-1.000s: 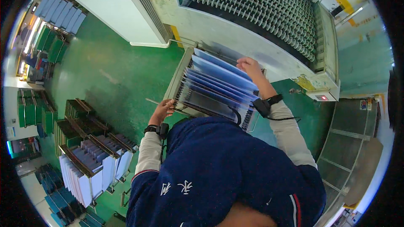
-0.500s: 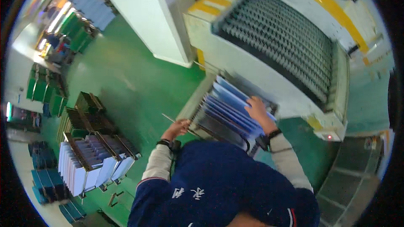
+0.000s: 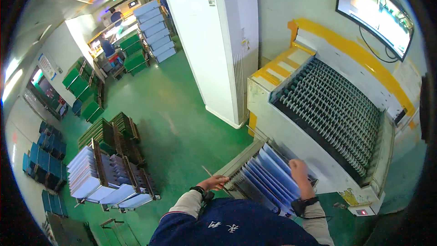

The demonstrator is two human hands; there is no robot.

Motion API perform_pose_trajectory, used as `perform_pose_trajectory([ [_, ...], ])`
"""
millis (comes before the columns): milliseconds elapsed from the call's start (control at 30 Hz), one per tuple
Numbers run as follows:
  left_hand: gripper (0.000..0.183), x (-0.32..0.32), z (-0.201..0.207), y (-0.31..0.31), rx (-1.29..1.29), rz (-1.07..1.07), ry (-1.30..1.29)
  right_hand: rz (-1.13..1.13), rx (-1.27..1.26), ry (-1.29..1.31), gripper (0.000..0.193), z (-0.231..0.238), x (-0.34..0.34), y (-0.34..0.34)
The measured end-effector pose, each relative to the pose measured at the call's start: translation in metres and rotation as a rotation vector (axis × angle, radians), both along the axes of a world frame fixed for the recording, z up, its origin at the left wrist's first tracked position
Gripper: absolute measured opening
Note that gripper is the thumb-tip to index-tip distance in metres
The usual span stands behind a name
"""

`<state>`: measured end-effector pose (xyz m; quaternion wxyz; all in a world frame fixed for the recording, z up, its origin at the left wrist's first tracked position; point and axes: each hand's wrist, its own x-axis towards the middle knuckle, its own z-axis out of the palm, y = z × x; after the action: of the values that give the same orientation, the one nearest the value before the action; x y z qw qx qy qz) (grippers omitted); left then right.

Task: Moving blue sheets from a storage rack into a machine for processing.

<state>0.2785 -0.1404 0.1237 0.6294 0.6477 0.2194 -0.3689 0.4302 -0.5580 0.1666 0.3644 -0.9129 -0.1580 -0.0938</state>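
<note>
A slotted rack (image 3: 236, 183) stands low in front of me, with several thin blue panels (image 3: 264, 180) upright in it, side by side. My left hand (image 3: 215, 183) is at the rack's left end, its fingers curled on the edge by a thin metal rod (image 3: 207, 171). Above the right side of the panels is my right hand (image 3: 299, 171), its fingers folded in. It is close to the rightmost panels; what lies inside its grip, if anything, is hidden. Dark bands circle both wrists.
Beyond the rack stands a machine with rows of rollers (image 3: 330, 114), a screen (image 3: 375, 16) above it. A white cabinet (image 3: 195, 41) rises ahead. Racks of pale panels (image 3: 98, 180) and green panels (image 3: 102, 132) stand on the left. People (image 3: 107, 46) are far back.
My view has tilted up, showing more of the room and screen. My right hand's fingers, stretched over the panels before, are now folded in. My left hand stays at the rack's left end.
</note>
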Motion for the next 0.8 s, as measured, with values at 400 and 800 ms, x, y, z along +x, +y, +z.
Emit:
perform_pose_trajectory([
  [400, 0.061, -0.001, -0.002, -0.008, -0.079, 0.053, -0.023, -0.171, 0.011, -0.453, 0.014, 0.143, 0.061, -0.034],
  [800, 0.06, -0.001, -0.032, -0.011, -0.039, 0.066, -0.061, -0.202, -0.45, 0.088, 0.041, 0.106, 0.076, -0.053],
])
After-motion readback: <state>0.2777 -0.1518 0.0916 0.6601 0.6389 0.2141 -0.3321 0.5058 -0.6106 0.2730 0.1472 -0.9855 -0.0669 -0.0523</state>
